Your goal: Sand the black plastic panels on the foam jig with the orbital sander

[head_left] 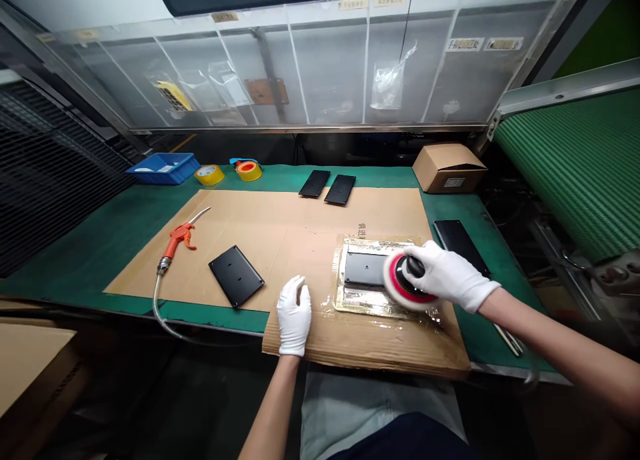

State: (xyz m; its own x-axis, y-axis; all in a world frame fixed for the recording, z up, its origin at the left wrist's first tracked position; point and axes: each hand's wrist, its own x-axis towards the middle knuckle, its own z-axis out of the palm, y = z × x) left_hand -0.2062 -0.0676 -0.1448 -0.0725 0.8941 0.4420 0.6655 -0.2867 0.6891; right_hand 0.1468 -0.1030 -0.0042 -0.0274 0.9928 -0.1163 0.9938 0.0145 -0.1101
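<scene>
My right hand (pixel 447 273), in a white glove, grips a round red and white sanding tool (pixel 406 283). The tool's pad rests on the right end of a dark plate (pixel 364 269) that lies in a taped cardboard fixture (pixel 373 303). My left hand (pixel 294 313), also gloved, lies on the cardboard sheet (pixel 280 237) left of the fixture, fingers together and curled down, with nothing seen in it. Another black plate (pixel 236 275) lies on the cardboard further left.
An orange air blow gun (pixel 179 240) with hose lies at left. Two black plates (pixel 327 185) sit at the back, one more (pixel 461 245) at right. Two tape rolls (pixel 229 172), a blue tray (pixel 164 167) and a cardboard box (pixel 449 168) stand behind. A green conveyor (pixel 580 160) runs at right.
</scene>
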